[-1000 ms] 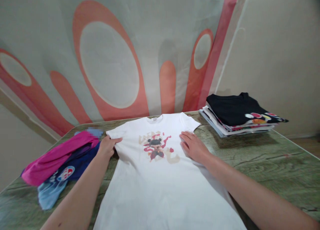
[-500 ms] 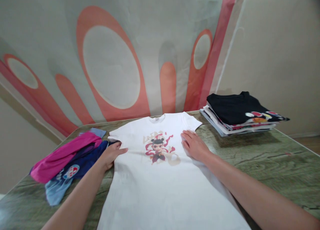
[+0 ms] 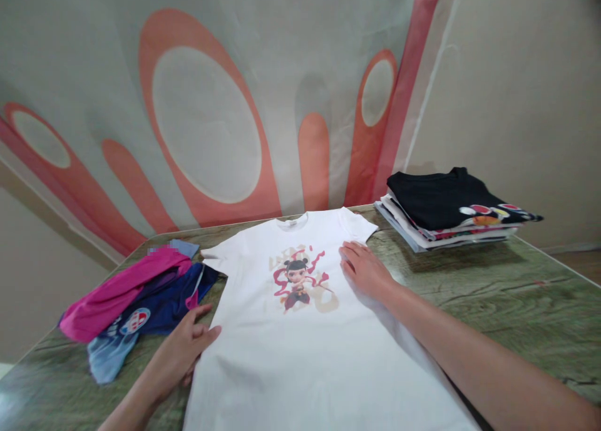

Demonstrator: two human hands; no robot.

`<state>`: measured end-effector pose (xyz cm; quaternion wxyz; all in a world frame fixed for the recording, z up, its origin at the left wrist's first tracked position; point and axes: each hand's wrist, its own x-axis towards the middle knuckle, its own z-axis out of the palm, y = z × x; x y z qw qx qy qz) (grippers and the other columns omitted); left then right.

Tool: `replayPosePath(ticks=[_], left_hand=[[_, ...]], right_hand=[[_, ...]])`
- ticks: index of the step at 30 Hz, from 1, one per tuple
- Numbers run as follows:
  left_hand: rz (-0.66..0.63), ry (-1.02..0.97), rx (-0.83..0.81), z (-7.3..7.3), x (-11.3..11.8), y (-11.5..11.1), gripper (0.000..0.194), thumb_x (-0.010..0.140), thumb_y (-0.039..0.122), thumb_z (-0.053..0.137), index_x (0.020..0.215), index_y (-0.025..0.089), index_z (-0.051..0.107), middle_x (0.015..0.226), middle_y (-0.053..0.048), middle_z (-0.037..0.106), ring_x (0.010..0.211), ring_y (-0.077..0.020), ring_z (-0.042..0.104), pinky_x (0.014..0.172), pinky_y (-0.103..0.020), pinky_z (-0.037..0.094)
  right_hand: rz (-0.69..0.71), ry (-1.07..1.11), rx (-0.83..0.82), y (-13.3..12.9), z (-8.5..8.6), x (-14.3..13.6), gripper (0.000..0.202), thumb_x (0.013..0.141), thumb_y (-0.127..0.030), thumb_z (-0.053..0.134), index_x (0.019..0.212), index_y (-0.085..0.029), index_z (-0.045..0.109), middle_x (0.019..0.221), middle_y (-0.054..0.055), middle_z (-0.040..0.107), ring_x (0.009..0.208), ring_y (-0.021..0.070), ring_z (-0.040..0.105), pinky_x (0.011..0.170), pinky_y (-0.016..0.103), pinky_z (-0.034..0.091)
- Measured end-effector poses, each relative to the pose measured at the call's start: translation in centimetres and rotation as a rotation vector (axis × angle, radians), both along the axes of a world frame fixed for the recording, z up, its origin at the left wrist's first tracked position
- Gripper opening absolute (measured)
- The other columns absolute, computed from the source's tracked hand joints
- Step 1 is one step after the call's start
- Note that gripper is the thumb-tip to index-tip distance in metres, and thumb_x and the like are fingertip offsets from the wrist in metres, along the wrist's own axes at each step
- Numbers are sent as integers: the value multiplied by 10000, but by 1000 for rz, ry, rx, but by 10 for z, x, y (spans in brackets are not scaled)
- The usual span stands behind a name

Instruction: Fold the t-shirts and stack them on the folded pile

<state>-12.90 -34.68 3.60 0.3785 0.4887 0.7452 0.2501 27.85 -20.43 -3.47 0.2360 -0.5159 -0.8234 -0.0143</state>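
**White T-shirt (image 3: 282, 362) lies spread on a wood-grain table (image 3: 483, 312)**

Head view: The garment lies face up in front of you at the middle of the table, its collar (image 3: 291, 223) toward the far edge and its lower end running out of the frame at the bottom. Across the chest is a print (image 3: 298, 287) of a cartoon figure with two hair buns and red ribbons, set against pale tan marks. Your right hand (image 3: 364, 268) rests palm down on the right side of the chest, just below the sleeve, fingers extended and pinching nothing. Your left hand (image 3: 183, 349) is at the shirt's left edge, the thumb over the border of the white cloth and the index finger apart from it, pointing forward; the lower fingers curl partly out of sight.

To your left, a loose heap holds a magenta garment (image 3: 126, 287), a navy garment (image 3: 164, 309) with a round red, white and blue badge (image 3: 135, 321), and light blue cloth (image 3: 111, 359). To your right, near the table's far edge, a black T-shirt (image 3: 436, 199) with a colorful design tops a stack of folded clothes (image 3: 457, 240). Behind the table hangs a pale backdrop (image 3: 282, 62) with coral shapes.
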Motion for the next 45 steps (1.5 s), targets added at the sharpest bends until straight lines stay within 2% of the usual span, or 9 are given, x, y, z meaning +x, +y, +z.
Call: replayPosePath(ticks=[4, 8, 14, 20, 25, 29, 33, 37, 45], left_hand=[[-162, 526, 122, 23, -5, -3, 567, 782, 414, 533, 1291, 170, 478, 620, 13, 607, 489, -215, 604, 448, -280, 437], [-506, 652, 434, 43, 52, 39, 403, 914, 357, 354, 1196, 195, 593, 1047, -90, 688, 982, -238, 647, 871, -354, 493], [-721, 714, 372, -6, 119, 131, 514, 974, 404, 306, 1445, 216, 388, 1492, -77, 414, 1383, -224, 347, 1127, -438, 258], [-577, 874, 301, -43, 83, 168, 581, 972, 557, 231, 1506, 329, 254, 1594, -5, 161, 1466, -287, 89, 1134, -565, 98], [-588, 889, 314, -43, 55, 161, 611, 971, 558, 215, 1517, 284, 239, 1597, -27, 142, 1466, -282, 94, 1152, -500, 113], [-606, 847, 170, -33, 64, 174, 628, 947, 491, 332, 1504, 205, 285, 1581, -106, 183, 1442, -339, 178, 1109, -539, 221], [-566, 838, 197, -32, 109, 199, 589, 959, 385, 310, 1479, 108, 309, 1551, -175, 253, 1431, -307, 229, 1089, -496, 281], [-520, 887, 376, -51, 147, 205, 607, 980, 432, 245, 1483, 97, 292, 1568, -178, 204, 1449, -330, 147, 1125, -556, 144], [-476, 893, 359, -63, 101, 230, 762, 945, 614, 168, 1518, 114, 216, 1586, -144, 146, 1458, -292, 133, 1142, -507, 134]], right_hand=[[8, 10, 4, 2, -2, 0, 370, 939, -277, 414, 1264, -164, 551, 1368, 124, 529, 1295, 251, 423, 1117, 440, 275], [22, -10, 9, 2, -5, 0, 379, 946, -283, 406, 1273, -160, 554, 1371, 126, 529, 1300, 247, 421, 1119, 429, 272], [-8, -55, -37, -4, -6, 4, 442, 971, -338, 362, 1347, -155, 506, 1444, 123, 465, 1352, 252, 374, 1124, 448, 268], [-34, -120, -79, -10, -5, 5, 520, 988, -369, 306, 1421, -103, 415, 1493, 144, 392, 1403, 240, 301, 1153, 441, 221], [-28, -159, -66, -18, -1, 10, 527, 980, -358, 306, 1422, -89, 405, 1499, 145, 382, 1401, 249, 305, 1141, 444, 254], [-78, -271, -152, -12, 22, -1, 416, 918, -238, 395, 1268, -92, 567, 1348, 213, 533, 1270, 314, 474, 1021, 462, 388], [-34, -276, -149, 17, 40, -53, 379, 942, -256, 379, 1227, -113, 585, 1312, 211, 556, 1241, 310, 490, 1000, 458, 386], [61, -168, -118, 60, 32, -95, 425, 994, -305, 317, 1367, -155, 453, 1472, 120, 428, 1361, 233, 358, 1080, 426, 294], [-137, -129, -144, 139, 7, -49, 442, 1007, -317, 268, 1349, -123, 469, 1466, 155, 427, 1362, 261, 344, 1083, 475, 247]])
